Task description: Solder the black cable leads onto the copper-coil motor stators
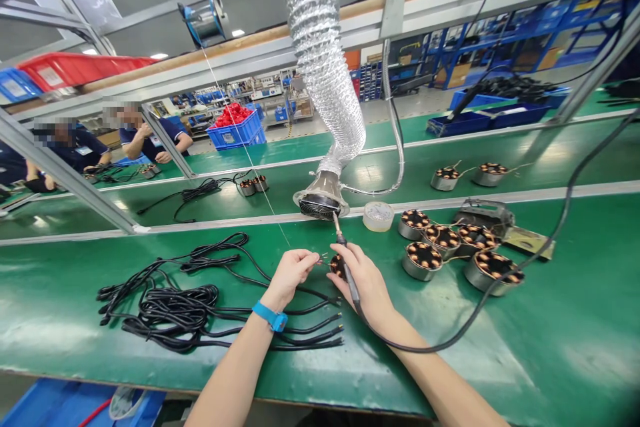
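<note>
My right hand (373,290) is wrapped around a soldering iron (353,283), its tip pointing up and away toward the fume hood. Under that palm sits a copper-wound motor stator (336,266), partly covered by the fingers, which appear to touch it. Just left of it, my left hand (290,273) is closed in a pinch on thin wire ends (321,259); what joins them is too small to make out. A blue strap (270,316) circles the left wrist. Below the left hand, black cables (310,330) end in stripped tips.
A flexible duct with a fume hood (321,199) hangs ahead. Several stators (424,261) and a round clear tub (379,216) stand to the right. Coiled black cables (175,310) lie left. Solder wire (250,160) runs down from a spool (204,20). Co-workers (155,137) sit opposite.
</note>
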### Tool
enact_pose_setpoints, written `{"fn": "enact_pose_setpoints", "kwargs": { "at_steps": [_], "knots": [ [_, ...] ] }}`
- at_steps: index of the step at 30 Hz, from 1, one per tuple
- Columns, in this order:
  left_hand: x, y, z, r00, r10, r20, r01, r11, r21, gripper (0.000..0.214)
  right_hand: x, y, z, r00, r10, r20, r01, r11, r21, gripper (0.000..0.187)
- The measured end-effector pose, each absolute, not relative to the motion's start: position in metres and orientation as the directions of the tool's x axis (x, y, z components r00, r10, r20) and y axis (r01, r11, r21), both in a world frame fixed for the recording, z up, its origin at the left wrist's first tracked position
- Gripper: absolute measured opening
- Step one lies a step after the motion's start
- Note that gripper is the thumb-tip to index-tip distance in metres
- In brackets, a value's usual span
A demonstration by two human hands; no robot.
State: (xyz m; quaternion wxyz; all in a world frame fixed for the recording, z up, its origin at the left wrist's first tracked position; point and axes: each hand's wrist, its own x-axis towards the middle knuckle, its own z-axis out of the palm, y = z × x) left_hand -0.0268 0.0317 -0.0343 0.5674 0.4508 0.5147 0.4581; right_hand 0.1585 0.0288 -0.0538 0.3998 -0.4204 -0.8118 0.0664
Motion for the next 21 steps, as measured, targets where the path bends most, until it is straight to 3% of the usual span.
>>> {"fn": "enact_pose_setpoints", "kwargs": {
  "at_steps": [8,21],
  "knots": [
    [-0.01,0.031,-0.037,-0.143,0.986,-0.083,-0.001,0.084,0.996,0.042,0.157,0.028,-0.054,-0.326,0.747,0.579,0.634,0.627,-0.453,0.052],
    [-0.023,0.03,-0.033,-0.033,0.988,-0.149,-0.035,0.148,0.988,0.041,0.157,0.029,-0.056,-0.311,0.744,0.591,0.631,0.627,-0.458,0.048]
  ]
}}
